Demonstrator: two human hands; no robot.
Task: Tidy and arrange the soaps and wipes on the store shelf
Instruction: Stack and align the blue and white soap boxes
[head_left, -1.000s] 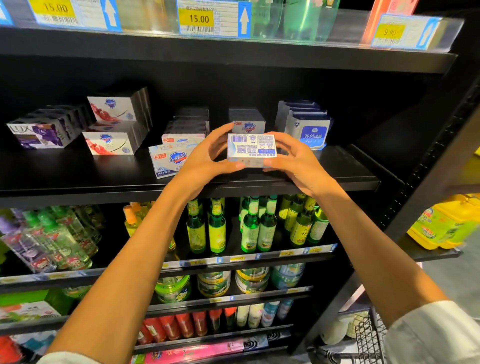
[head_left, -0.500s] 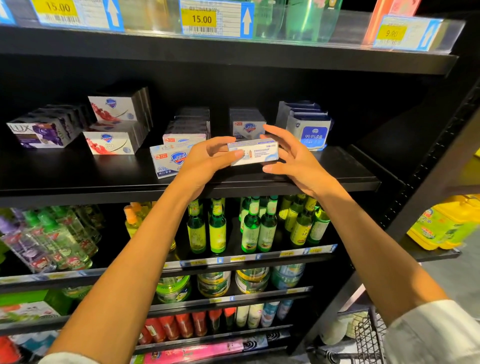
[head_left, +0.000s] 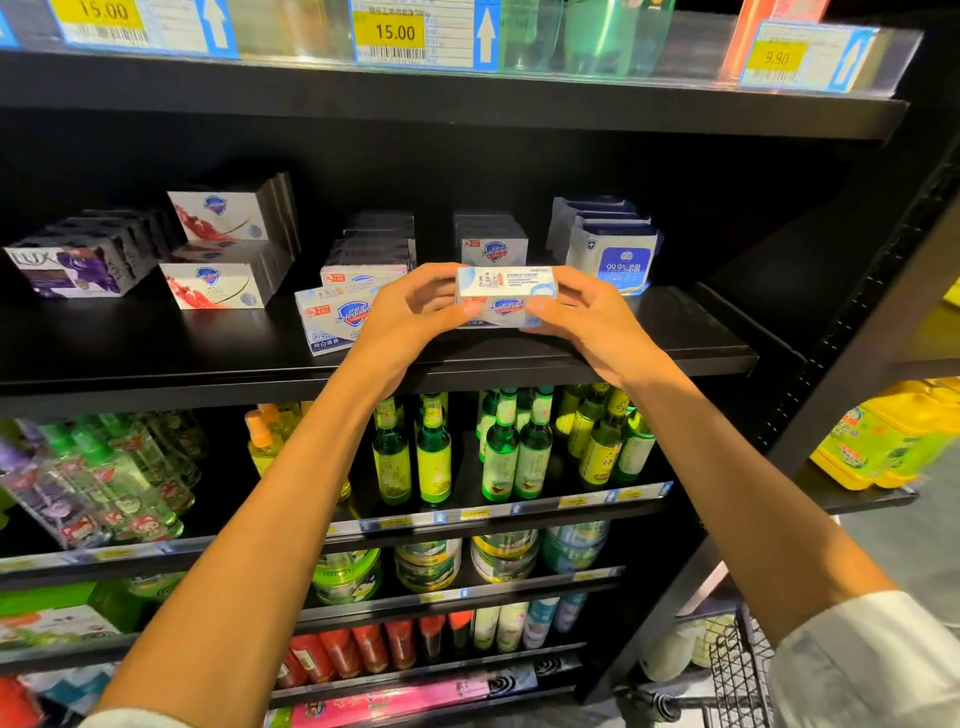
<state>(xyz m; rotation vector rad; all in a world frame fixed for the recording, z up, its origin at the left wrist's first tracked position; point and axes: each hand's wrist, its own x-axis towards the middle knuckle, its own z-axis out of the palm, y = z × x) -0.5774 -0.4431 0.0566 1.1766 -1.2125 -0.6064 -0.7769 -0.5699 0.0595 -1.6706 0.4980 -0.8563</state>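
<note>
Soap box (head_left: 506, 299), white with blue logo

- We read "15.00" on a yellow price tag (head_left: 396, 32) on the top shelf rail, and "15.00" again on the tag to its left (head_left: 104, 10).
- A third tag (head_left: 777, 57) at the right seems to say "9.90", though it is blurred.
- "LUX" stands on the purple soap box (head_left: 67, 270).
- "Safeguard" shows on the white soap box (head_left: 337, 325) lying at the shelf front.
- "99.9%" is printed on the blue wipes pack (head_left: 621, 262).
</note>
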